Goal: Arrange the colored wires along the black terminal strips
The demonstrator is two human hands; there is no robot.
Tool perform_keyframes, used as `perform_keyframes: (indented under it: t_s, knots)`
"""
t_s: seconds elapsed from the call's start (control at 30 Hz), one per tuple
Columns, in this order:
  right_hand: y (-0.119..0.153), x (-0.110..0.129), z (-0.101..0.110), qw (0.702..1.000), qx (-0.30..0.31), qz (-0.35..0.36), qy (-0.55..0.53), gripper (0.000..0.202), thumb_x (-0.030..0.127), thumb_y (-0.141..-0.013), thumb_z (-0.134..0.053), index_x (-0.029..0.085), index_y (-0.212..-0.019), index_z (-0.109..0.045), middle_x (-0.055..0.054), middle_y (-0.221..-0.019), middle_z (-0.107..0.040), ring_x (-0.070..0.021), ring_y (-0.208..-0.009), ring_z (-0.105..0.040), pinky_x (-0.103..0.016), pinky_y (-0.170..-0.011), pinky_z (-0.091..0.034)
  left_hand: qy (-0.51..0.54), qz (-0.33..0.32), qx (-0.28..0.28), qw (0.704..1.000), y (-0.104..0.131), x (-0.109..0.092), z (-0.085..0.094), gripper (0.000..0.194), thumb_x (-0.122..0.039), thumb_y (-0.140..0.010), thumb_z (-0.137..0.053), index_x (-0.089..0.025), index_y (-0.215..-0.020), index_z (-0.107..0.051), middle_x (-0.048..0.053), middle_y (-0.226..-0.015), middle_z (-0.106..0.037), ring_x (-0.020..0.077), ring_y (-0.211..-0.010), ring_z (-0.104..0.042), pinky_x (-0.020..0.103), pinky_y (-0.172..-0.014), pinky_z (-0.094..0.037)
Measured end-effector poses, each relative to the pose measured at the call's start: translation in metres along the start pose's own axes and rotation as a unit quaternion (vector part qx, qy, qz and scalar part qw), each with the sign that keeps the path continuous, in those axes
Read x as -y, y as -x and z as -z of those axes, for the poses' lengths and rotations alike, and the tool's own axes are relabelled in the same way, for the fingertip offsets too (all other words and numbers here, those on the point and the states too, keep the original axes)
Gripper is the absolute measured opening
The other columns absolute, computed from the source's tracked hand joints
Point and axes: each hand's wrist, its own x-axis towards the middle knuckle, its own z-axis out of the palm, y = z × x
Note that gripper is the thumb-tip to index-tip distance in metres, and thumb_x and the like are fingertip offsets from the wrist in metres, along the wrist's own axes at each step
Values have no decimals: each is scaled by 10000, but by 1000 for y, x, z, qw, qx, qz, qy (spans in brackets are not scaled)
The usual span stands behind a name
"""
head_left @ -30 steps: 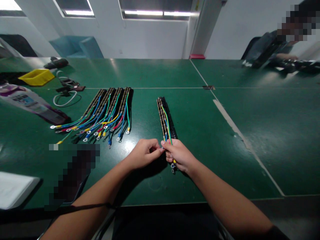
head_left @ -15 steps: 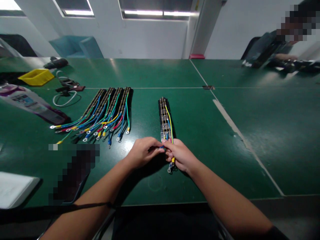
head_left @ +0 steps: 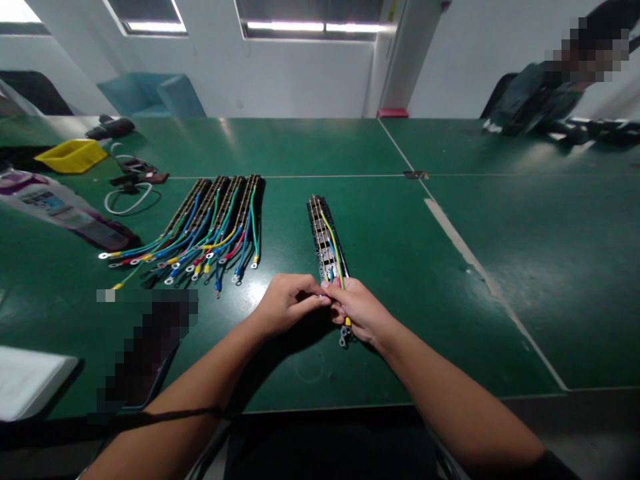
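Note:
A black terminal block strip (head_left: 320, 230) with brass-coloured metal rows lies on the green table in front of me, its far end tilted left. Yellow-green, blue and red wires run along it towards me. My right hand (head_left: 363, 308) is closed around these wires at the strip's near end. Ring terminals (head_left: 344, 339) on yellow and blue sleeves stick out below that fist. My left hand (head_left: 290, 303) pinches beside the right thumb, on what looks like a wire end; the fingers mostly hide it. Both hands meet at the fingertips.
Several similar wired strips (head_left: 220, 207) lie side by side to the left, their ring terminals fanned towards me. Further left are a purple-white package (head_left: 65, 210), a yellow tray (head_left: 73, 157), a cable (head_left: 127, 200), a phone-like dark object (head_left: 147, 353) and a white box (head_left: 35, 380). A person sits far right.
The strip's far end has swung slightly left, tilting it more. The ring terminals below my right hand have shifted a little right. Both hands keep their grip.

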Motion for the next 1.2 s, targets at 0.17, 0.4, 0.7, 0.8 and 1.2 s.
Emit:
perform_keyframes:
  t_s: [0.17, 0.4, 0.7, 0.8, 1.2]
  knots:
    - [-1, 1, 1, 997, 4, -25, -71, 291, 348, -772, -651, 178, -706, -424, 110, -471, -339, -13, -347, -249, -144, -337, -233, -9, -38, 6, 999, 5, 1, 4, 148, -294, -846, -625, -163, -874, -686, 7, -732, -691, 96, -628, -594, 199, -586, -386]
    - [-3, -3, 3, 998, 12, -15, -62, 286, 337, -742, -685, 178, -740, -447, 108, -490, -350, -16, -360, -259, -146, -348, -244, -18, -76, -1, 997, 3, 5, 2, 141, -275, -878, -578, -161, -892, -661, 19, -763, -678, 110, -685, -604, 210, -625, -419]
    - [-1, -3, -2, 1000, -6, 15, 2, 345, 467, -757, -651, 158, -747, -498, 84, -517, -355, -28, -390, -264, -149, -338, -213, 26, -23, -2, 999, -3, -4, -4, 174, -296, -884, -566, -150, -813, -628, 12, -769, -655, 114, -704, -582, 218, -667, -410]
    - [-1, -4, -3, 999, -13, 28, 9, 352, 473, -756, -650, 156, -741, -497, 79, -532, -362, -28, -395, -267, -153, -337, -222, 22, -1, -5, 1000, -4, -8, -5, 208, -308, -899, -535, -144, -796, -611, 8, -742, -638, 111, -678, -562, 220, -653, -400]
    - [0, 0, -1, 997, -3, -23, -74, 290, 353, -750, -664, 178, -718, -435, 117, -474, -313, -15, -350, -232, -147, -343, -213, -14, -60, -35, 998, 3, 0, -5, 202, -292, -906, -517, -142, -819, -619, 27, -743, -626, 122, -682, -560, 231, -649, -405]
